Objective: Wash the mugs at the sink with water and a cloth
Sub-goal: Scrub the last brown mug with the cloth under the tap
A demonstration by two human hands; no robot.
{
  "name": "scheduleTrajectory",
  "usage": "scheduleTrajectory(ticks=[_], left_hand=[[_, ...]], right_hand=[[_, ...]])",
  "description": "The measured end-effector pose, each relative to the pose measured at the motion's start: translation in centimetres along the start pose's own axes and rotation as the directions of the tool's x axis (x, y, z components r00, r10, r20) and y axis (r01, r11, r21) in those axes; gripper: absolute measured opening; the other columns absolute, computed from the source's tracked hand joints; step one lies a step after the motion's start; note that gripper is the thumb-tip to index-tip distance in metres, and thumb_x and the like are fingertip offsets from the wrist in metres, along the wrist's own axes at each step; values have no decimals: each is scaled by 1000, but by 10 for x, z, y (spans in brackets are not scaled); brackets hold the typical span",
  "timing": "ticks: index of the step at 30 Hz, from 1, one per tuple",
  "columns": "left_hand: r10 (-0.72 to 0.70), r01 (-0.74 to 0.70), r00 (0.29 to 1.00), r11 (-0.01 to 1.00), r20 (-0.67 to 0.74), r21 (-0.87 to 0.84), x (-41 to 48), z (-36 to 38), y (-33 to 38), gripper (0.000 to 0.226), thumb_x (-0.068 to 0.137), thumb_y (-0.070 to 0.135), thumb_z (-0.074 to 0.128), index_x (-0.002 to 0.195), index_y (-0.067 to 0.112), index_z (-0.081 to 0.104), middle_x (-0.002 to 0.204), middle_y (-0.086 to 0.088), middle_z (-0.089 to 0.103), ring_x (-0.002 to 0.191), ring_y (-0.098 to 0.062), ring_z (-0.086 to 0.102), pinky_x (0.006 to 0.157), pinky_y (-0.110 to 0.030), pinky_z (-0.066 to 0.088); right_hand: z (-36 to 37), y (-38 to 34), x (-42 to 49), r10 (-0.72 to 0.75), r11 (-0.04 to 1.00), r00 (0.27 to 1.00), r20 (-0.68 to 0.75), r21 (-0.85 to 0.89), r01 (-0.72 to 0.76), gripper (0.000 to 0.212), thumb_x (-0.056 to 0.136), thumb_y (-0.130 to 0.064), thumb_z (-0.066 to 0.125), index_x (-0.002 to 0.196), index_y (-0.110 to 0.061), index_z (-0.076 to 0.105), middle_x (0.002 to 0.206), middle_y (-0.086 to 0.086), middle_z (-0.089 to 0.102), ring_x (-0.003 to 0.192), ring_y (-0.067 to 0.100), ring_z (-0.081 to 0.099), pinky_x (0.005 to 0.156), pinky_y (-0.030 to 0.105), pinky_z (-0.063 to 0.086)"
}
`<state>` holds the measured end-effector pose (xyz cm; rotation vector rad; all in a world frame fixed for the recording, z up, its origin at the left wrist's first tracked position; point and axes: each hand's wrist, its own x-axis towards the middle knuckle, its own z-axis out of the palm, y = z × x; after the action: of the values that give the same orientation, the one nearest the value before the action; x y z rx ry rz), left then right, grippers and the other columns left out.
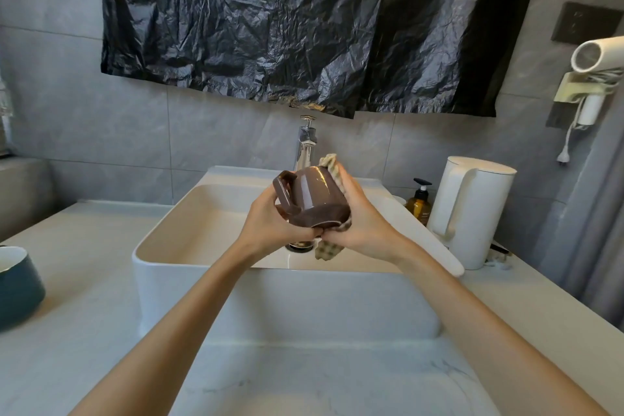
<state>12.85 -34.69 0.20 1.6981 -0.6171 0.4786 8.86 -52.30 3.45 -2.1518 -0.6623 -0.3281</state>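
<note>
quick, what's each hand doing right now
Left hand: grips the glossy brown ceramic mug.
Right hand: holds the beige checked cloth against the mug.

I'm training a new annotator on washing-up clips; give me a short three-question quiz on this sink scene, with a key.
1. Multiple choice: which hand holds the checked cloth against the brown mug? A) left B) right C) neither
2. True or false: the brown mug stands upright on the counter.
3. Fill in: the white kettle stands to the ___ of the sink.
Key: 1 B, the right hand; the left hand grips the brown mug near its handle. 2 False, it is held tilted over the sink. 3 right.
</note>
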Motion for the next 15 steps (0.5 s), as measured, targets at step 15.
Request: scheduleTrajectory(ticks=[15], left_hand=[[40,-15,988,985,-146,172,5,0,-15,62,39,28,84,95,36,58,94,10,64,92,-16,64,81,-35,56]], right_hand=[[31,-3,0,-60,933,997,-42,-357,41,61,100,-18,28,153,-30,2,159,-21,-10,144,-5,-6,117,27,19]])
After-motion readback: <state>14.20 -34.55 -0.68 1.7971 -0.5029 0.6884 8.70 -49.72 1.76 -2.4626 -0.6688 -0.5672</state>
